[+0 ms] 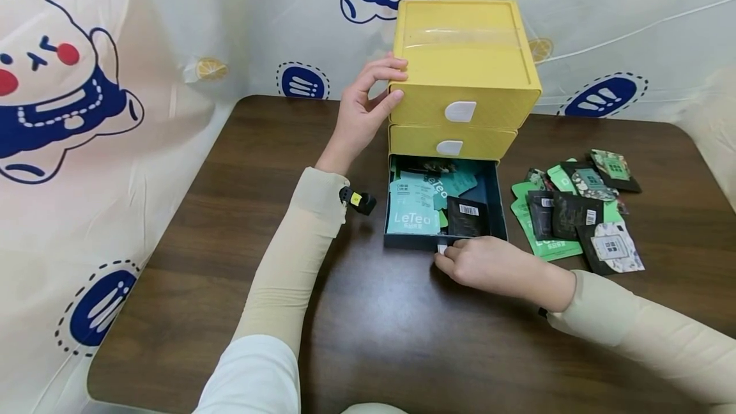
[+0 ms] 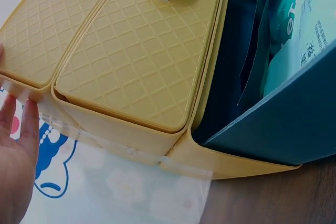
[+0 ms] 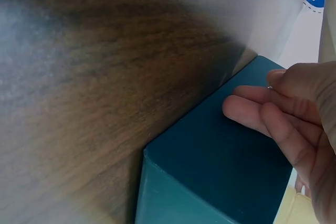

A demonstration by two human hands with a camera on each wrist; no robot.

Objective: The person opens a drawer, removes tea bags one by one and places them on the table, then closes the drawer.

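Observation:
A yellow box of stacked drawers point(image 1: 467, 62) stands at the back of the table, its dark teal bottom drawer point(image 1: 411, 241) pulled out. At the drawer's front, my right hand point(image 1: 491, 265) pinches the white pull tab point(image 1: 441, 248) between thumb and finger; most of the tab is hidden. My left hand point(image 1: 368, 104) rests against the box's upper left side, fingers fairly straight. Inside the drawer lie a pale teal LeTea packet point(image 1: 413, 206), a black sachet point(image 1: 467, 217) with a barcode and more teal packets.
Right of the drawer, a loose pile of green and black sachets point(image 1: 566, 206) covers part of the brown wooden table point(image 1: 368, 337). Two closed yellow drawers with white tabs point(image 1: 460, 111) sit above the pulled-out one. A printed white curtain point(image 1: 201, 11) hangs behind the table.

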